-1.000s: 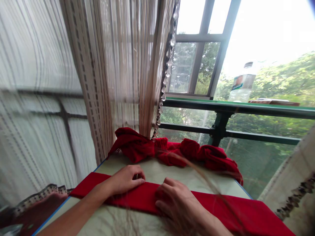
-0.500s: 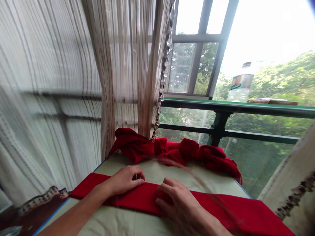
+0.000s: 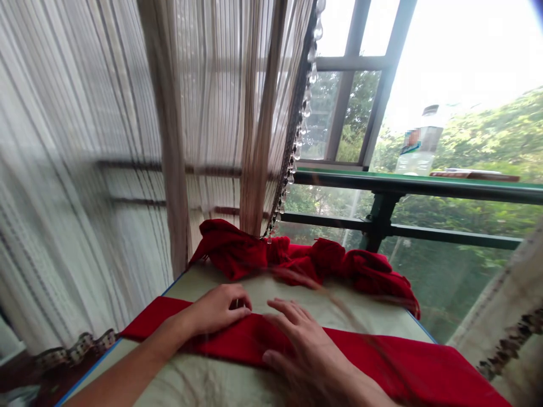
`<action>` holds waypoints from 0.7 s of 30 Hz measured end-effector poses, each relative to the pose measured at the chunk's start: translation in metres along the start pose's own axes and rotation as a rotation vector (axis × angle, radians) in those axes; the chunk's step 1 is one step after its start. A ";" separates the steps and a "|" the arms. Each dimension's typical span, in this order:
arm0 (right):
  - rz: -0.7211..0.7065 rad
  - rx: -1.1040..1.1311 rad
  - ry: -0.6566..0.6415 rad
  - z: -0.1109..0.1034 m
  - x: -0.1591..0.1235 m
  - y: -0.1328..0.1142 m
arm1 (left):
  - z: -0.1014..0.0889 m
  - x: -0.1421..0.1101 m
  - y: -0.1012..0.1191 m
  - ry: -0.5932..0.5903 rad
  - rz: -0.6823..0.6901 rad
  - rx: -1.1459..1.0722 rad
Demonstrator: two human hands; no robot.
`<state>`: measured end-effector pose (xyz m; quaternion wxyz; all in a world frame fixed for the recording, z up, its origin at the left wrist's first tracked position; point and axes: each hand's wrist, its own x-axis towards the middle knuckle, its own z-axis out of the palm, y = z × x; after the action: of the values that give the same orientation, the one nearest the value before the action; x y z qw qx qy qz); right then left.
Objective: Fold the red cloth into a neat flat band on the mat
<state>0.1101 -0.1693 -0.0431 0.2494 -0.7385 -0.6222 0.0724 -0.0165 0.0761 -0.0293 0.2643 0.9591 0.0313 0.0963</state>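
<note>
A long folded band of red cloth (image 3: 382, 362) lies across the pale green table (image 3: 212, 384). My left hand (image 3: 218, 310) rests on its left part with the fingers curled and pressed down on the far edge. My right hand (image 3: 303, 339) lies flat on the middle of the band, fingers stretched out and apart. A crumpled heap of red cloth (image 3: 297, 260) sits at the far edge of the table, beyond both hands.
A striped sheer curtain (image 3: 127, 141) with a beaded edge hangs at the left and touches the heap. Behind the table runs a green railing (image 3: 416, 183) with a plastic bottle (image 3: 418, 147) on it, and a window beyond. Another curtain edge (image 3: 504, 316) hangs at the right.
My right hand has uncurled, its fingers now stretched flat over the red band. The curtain has swung to the right. My left hand has stayed put.
</note>
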 end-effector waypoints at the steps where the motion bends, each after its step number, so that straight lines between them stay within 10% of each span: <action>1: 0.011 -0.013 -0.019 0.002 0.000 0.002 | 0.000 0.000 0.001 0.000 -0.001 0.000; 21: 0.079 0.002 0.019 0.000 -0.001 -0.003 | 0.000 -0.001 0.002 -0.008 -0.011 0.008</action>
<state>0.1079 -0.1699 -0.0417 0.2530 -0.7630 -0.5899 0.0760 -0.0171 0.0743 -0.0279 0.2611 0.9604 0.0359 0.0907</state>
